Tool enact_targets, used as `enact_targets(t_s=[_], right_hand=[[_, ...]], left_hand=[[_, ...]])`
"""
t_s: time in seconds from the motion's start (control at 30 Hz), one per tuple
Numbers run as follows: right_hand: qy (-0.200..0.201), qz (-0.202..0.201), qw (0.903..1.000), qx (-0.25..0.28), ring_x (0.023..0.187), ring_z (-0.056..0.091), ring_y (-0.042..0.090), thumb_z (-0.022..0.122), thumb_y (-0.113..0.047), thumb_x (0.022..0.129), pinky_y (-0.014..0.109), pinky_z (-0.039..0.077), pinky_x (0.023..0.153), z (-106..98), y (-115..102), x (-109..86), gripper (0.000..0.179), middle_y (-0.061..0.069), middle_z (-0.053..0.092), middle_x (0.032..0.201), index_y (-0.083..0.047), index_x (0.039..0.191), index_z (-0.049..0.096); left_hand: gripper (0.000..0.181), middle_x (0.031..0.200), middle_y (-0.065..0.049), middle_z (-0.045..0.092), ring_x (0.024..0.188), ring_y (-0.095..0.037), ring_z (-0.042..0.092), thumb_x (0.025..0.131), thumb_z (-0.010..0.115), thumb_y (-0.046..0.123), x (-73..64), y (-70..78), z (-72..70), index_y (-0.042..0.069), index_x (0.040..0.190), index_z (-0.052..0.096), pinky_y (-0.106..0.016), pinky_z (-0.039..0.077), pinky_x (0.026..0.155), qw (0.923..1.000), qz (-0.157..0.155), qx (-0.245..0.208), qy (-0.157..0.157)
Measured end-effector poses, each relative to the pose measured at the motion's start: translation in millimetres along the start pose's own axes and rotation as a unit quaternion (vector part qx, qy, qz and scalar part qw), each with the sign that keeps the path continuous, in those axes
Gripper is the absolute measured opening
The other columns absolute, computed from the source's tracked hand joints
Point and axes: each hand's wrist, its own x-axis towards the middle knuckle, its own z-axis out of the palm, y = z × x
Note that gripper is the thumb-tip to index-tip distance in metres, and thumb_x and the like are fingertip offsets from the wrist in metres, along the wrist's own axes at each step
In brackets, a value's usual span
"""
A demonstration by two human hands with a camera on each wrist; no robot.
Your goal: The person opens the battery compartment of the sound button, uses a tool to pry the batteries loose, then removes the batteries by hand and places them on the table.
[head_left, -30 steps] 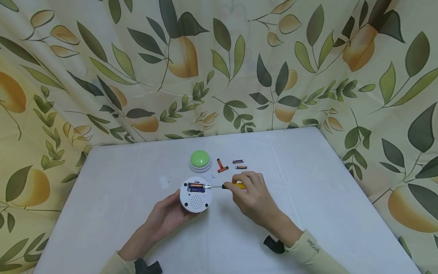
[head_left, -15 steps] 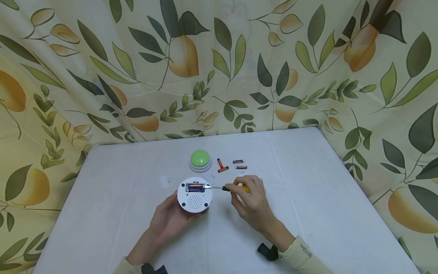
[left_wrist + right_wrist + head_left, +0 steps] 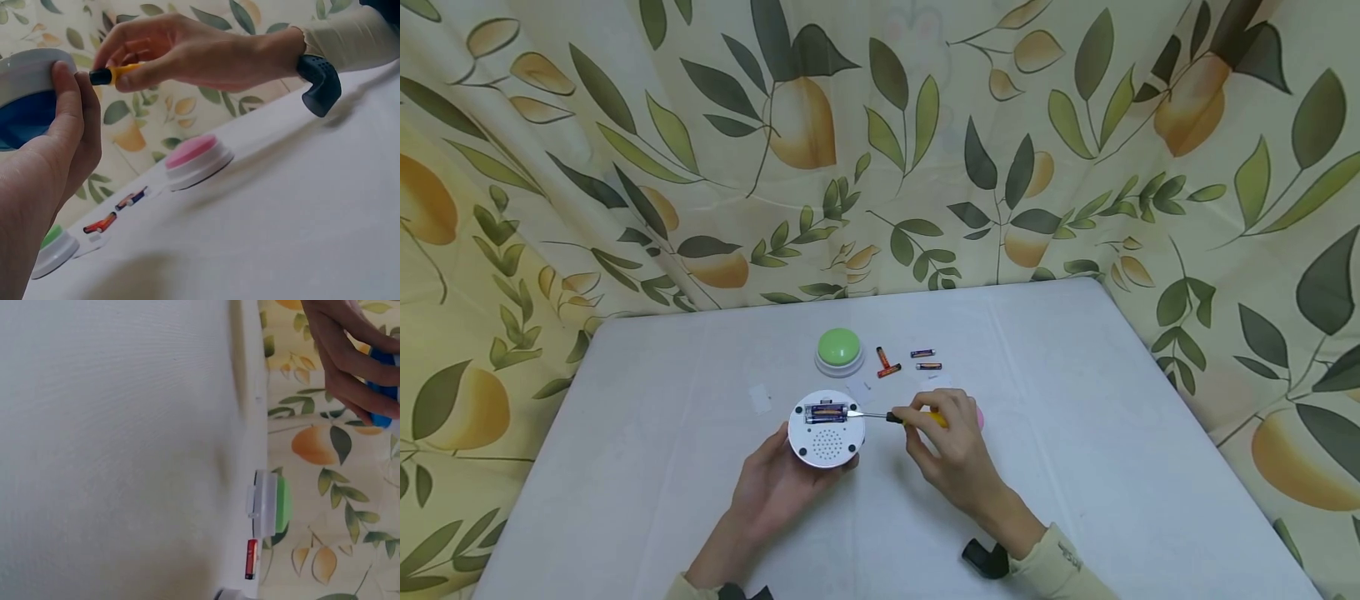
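Observation:
My left hand holds a round white push-button unit from below, its underside turned up. Speaker holes and an uncovered battery compartment with dark batteries in it show there. In the left wrist view the unit's blue dome faces down. Pinched between the thumb and fingers of my right hand is a screwdriver with a yellow handle and black collar. Its metal shaft points left, with the tip right at the compartment's right end. The right wrist view shows the left hand around the blue dome.
Behind the unit stands a green button. Beside it lie two orange batteries and two dark ones. A pink button is mostly hidden behind the right hand in the head view. A clear plastic piece lies left.
The unit and left hand have shifted slightly, the underside now facing the head camera more. My right forearm has moved left and down a little; the screwdriver tip stays at the compartment's right end.

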Motion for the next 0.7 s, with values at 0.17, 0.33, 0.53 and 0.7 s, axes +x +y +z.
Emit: enact_targets(t_s=[0.17,0.33,0.53,0.7], right_hand=[[-0.021,0.016,0.9995,-0.016,0.107,0.053,0.023,0.085,-0.006,0.080,0.037,0.040,0.086,-5.3,-2.7,3.4,0.038,0.005,0.066,0.110,-0.013,0.116,0.076],[-0.044,0.033,0.9982,-0.025,0.106,0.053,0.023,0.086,-0.005,0.081,0.037,0.039,0.084,-12.5,-4.5,9.8,0.038,0.004,0.065,0.110,-0.013,0.116,0.075],[-0.053,0.042,0.9970,-0.038,0.106,0.053,0.021,0.087,-0.005,0.081,0.036,0.039,0.083,-19.2,-5.0,16.8,0.037,0.003,0.066,0.110,-0.013,0.115,0.075],[-0.068,0.059,0.9948,-0.047,0.107,0.053,0.019,0.086,-0.006,0.083,0.035,0.039,0.082,-25.2,-8.6,21.9,0.036,0.002,0.066,0.111,-0.015,0.116,0.075]], left_hand=[[0.050,0.164,-0.016,0.039,0.151,-0.041,0.040,0.114,0.023,0.032,1.1,-4.6,-2.1,0.016,0.160,0.035,-0.049,0.027,0.130,0.9992,0.000,-0.035,-0.020],[0.047,0.161,-0.019,0.041,0.146,-0.048,0.042,0.113,0.033,0.027,2.4,-7.0,-3.8,0.018,0.158,0.038,-0.046,0.035,0.126,0.9985,-0.009,-0.051,-0.016],[0.048,0.159,-0.018,0.045,0.145,-0.047,0.044,0.107,0.047,0.018,6.1,-8.8,-6.4,0.020,0.155,0.043,-0.047,0.038,0.124,0.9986,-0.008,-0.051,0.014],[0.050,0.155,-0.017,0.049,0.142,-0.044,0.050,0.104,0.055,0.016,7.7,-9.4,-12.2,0.020,0.153,0.044,-0.043,0.044,0.119,0.9993,0.008,-0.001,0.038]])
